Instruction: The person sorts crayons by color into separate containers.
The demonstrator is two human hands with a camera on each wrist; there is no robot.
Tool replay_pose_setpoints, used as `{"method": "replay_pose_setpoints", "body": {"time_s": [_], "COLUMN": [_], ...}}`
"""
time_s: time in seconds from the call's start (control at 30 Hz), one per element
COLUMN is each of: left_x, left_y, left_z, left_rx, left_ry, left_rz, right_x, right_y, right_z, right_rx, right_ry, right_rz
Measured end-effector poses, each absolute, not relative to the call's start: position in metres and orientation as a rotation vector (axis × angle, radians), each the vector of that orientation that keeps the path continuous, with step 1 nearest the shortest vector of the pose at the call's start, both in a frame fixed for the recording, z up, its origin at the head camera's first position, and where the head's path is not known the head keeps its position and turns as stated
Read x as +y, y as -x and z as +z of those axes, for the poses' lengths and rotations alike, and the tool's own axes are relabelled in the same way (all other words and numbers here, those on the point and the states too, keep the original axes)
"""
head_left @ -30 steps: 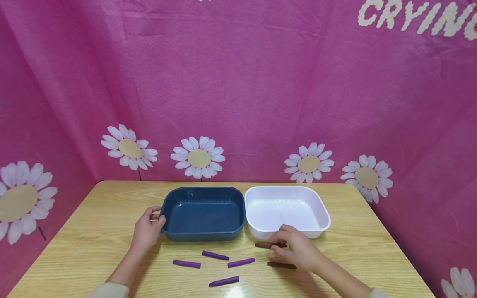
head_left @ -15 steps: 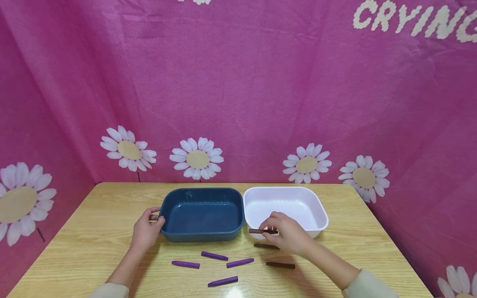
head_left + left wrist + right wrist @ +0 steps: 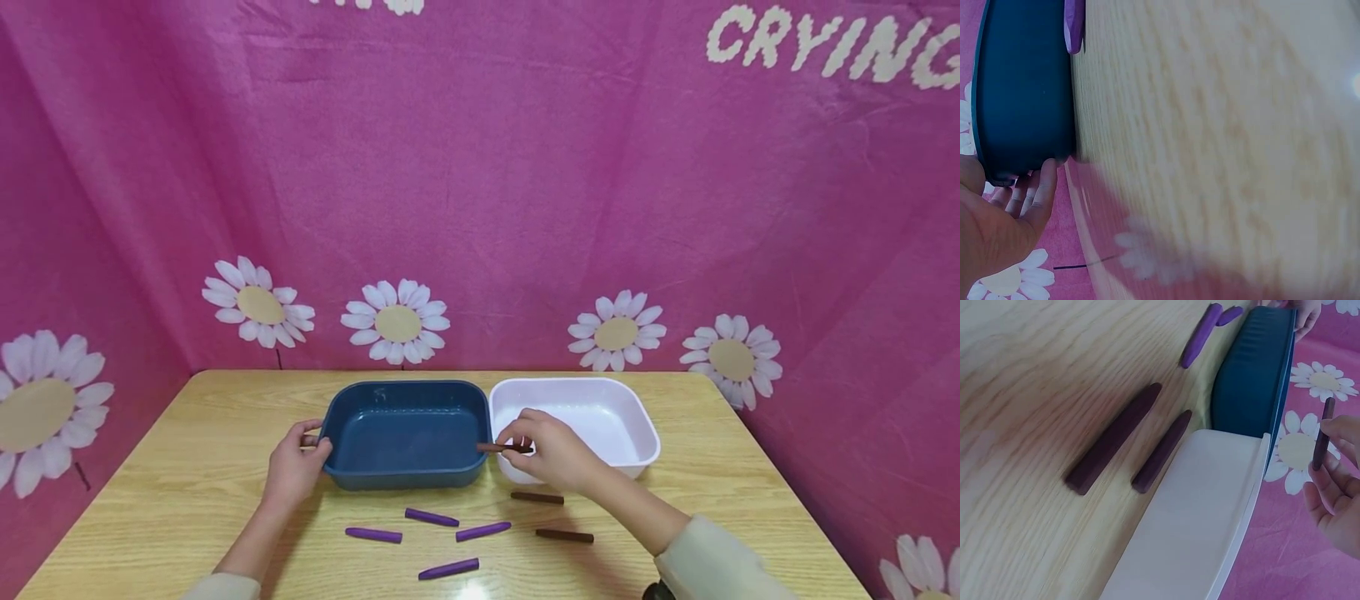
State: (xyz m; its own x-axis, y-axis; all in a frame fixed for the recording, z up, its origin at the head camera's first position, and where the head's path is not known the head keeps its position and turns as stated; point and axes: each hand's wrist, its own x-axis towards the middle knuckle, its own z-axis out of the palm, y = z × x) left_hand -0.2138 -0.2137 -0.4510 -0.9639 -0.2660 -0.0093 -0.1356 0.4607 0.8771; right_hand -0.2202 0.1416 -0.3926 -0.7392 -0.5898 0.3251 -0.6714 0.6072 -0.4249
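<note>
My right hand (image 3: 553,450) pinches a brown crayon (image 3: 491,447) between thumb and fingertips. It hovers over the left part of a white bin (image 3: 641,417), with the crayon's free end reaching the right rim of a dark blue bin (image 3: 408,480). In the right wrist view the held crayon (image 3: 1323,437) is above the bins' rims. At the blue bin's left end, my left hand (image 3: 296,462) holds the rim, thumb at the top edge. The left wrist view has its fingers (image 3: 1041,194) against the outer wall.
Two brown crayons, one (image 3: 537,498) close to the white bin and one (image 3: 565,536) nearer me, lie on the wooden table (image 3: 187,467). Several purple crayons (image 3: 448,569) lie before the blue bin. Behind the table hangs a pink cloth (image 3: 480,208) with daisies.
The right hand has lifted a brown crayon off the table and carried it up and leftward over the white bin. The left hand stays on the blue bin.
</note>
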Motion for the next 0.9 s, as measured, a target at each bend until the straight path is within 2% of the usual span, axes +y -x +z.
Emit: {"method": "replay_pose_setpoints", "body": {"time_s": [0.9], "left_x": [-0.214], "left_y": [0.212], "left_z": [-0.45], "left_rx": [-2.593], "left_ry": [-0.361], "left_rz": [-1.496], "right_x": [0.094], "right_y": [0.235], "right_z": [-0.402], "right_rx": [-2.859], "right_ry": [-1.011], "right_rz": [0.879]}}
